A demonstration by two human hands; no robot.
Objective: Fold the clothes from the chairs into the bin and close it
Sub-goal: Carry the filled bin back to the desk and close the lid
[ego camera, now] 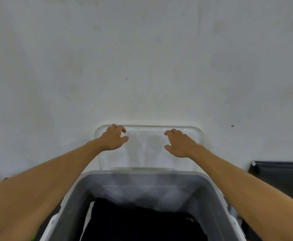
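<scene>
1. The left hand (115, 137) is stretched forward to the upper left corner of the lid (147, 153). Its fingers are loosely curved and apart, with nothing clasped. It is probably there to take that corner, but I cannot tell whether it touches the plastic.
2. The lid is clear, with rounded corners. It stands on edge just behind the bin, leaning on the pale wall (142, 66). I'd guess it was parked there to keep the bin's mouth free for loading.
3. The bin (76, 204) is grey and open-topped, and sits directly below the camera between the two forearms. Its far rim looks hazy through the bottom of the lid.
4. The clothes (142, 223) lie flat inside the bin as a dark, folded layer. A strip of white fabric (88, 214) shows along their left edge. The packing looks done, so fitting the lid seems to be the step in hand.
5. The right hand (180, 142) is in front of the lid's right half. Its fingers are spread and relaxed and hold nothing, matching the left for a two-handed lift.
6. A black object (281, 176) stands at the far right, apart from the bin.
</scene>
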